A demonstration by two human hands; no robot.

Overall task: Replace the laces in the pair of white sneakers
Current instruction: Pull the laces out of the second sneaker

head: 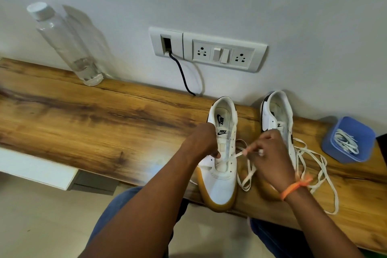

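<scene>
Lacing is under way: flat white lace (234, 156) is pinched by right hand (270, 153), apparently threading the gum-soled white sneaker (219, 182) gripped by left hand (201, 142); next, the three-o'clock eyelet.

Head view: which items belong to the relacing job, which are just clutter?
Job: left sneaker, right sneaker, lace pinched by right hand, left hand, blue tub of laces.
Clutter: water bottle, wall sockets, black cable.

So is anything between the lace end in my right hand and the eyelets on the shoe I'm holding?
Nothing visible: the right hand pinches the lace just beside the left sneaker, whose eyelets are uncovered.
</scene>
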